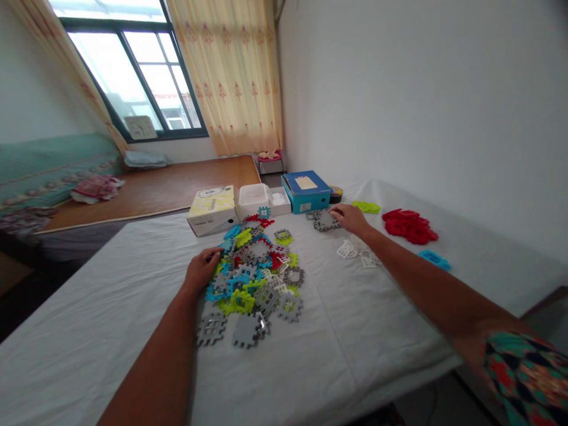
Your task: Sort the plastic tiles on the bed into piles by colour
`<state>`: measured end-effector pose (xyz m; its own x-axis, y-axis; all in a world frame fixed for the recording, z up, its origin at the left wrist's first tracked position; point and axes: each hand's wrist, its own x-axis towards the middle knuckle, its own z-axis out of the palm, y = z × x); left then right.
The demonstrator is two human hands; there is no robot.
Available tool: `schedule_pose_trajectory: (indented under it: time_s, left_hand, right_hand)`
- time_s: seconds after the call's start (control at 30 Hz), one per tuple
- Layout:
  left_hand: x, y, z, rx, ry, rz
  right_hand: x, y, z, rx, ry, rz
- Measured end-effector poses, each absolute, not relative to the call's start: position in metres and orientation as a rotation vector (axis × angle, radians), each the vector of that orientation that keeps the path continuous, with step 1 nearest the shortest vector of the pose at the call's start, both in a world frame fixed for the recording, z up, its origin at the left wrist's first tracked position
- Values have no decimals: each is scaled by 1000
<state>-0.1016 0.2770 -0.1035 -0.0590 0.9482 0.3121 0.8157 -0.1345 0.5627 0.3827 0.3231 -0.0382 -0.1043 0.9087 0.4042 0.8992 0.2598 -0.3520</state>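
A mixed pile of interlocking plastic building tiles point(246, 272) in grey, blue, lime, red and white lies in the middle of the table. My left hand point(204, 269) rests at its left edge with curled fingers, the tips at a light blue tile point(226, 244). Farther back on the right, my right hand point(350, 218) has its fingers closed on a grey tile point(326, 220) in a small group of grey tiles. White window-shaped pieces point(367, 257) lie just in front of my right hand, partly behind the forearm.
Sorted heaps lie on the right: red tiles point(410, 226), blue tiles point(435, 260) and lime tiles point(366, 207). Along the back stand a yellow-and-white box point(213, 210), a white plastic container point(254, 196), a blue box point(307, 192) and a roll of tape point(336, 194). A white cloth point(328, 355) covers the table.
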Motion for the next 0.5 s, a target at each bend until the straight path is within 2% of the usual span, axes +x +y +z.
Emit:
schedule_pose_trajectory:
  time_s: [0.13, 0.37, 0.5]
  left_hand:
    - [-100, 276, -102, 1986, 1929, 971]
    - [-100, 275, -102, 1979, 1909, 983]
    - [-100, 274, -102, 1976, 1910, 972]
  right_hand:
    - [402, 347, -42, -1811, -1915, -50]
    - [352, 334, -53, -1531, -2219, -133]
    - [374, 351, -49, -1705, -2059, -161]
